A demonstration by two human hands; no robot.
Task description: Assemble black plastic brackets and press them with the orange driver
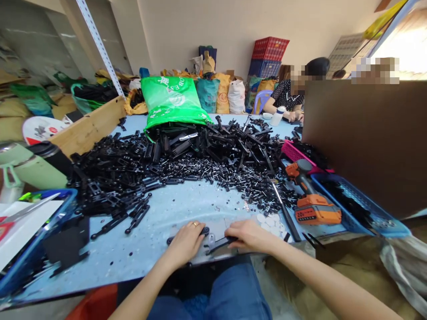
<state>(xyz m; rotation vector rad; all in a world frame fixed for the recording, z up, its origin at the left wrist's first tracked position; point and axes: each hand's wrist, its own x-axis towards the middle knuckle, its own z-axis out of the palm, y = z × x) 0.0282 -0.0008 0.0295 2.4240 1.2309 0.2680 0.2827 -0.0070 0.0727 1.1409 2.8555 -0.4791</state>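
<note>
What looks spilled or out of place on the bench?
Black plastic parts spill from the tipped green bag across the blue table. A cordless drill lies on its side at the blue basket. Both hands, left hand and right hand, press black strips.

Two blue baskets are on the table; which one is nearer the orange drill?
The blue basket on the right, touching the orange drill and holding black parts. The other blue basket sits at the far left edge, with white sheets in it.
</note>
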